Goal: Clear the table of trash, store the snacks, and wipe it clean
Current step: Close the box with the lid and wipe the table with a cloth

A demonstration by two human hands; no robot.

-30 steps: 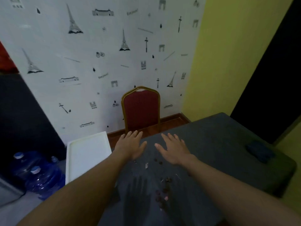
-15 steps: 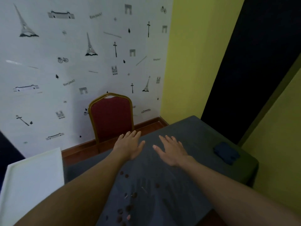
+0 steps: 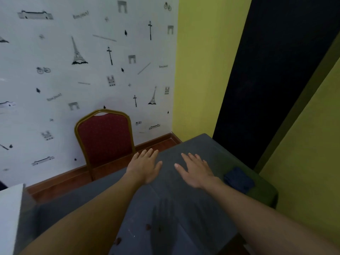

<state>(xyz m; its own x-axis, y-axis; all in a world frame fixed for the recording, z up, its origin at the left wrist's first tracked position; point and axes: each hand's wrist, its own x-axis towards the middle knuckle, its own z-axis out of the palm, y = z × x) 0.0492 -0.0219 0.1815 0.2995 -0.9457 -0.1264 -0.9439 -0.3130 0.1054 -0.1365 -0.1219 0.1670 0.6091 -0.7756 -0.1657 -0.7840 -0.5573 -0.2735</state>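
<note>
Lying nearest on the grey tabletop (image 3: 193,214) are a few small brown crumbs (image 3: 148,226), scattered near the close edge between the two bare forearms, with pale flecks just beside them. At the left border a white board (image 3: 9,218) shows only in part, beside the tabletop's left end. Both forearms reach forward over the cloth-covered surface. The left hand (image 3: 145,167) is palm-down, its fingers (image 3: 150,153) straight and a little spread, holding nothing, and it lies at the far left edge of the tabletop. The right hand (image 3: 196,172) sits just beside it, apart by a narrow gap, also palm-down with fingers (image 3: 185,157) straight, fanned and holding nothing. Whether either palm touches the surface cannot be told. A folded dark blue cloth (image 3: 239,179) rests on the tabletop near the right edge, just right of the right wrist. Beyond the table stands a red chair (image 3: 104,138) with a gold frame on a wooden floor (image 3: 60,183), backed against wallpaper (image 3: 73,80) printed with towers and bicycles. A yellow wall (image 3: 198,70) meets it at the corner.
</note>
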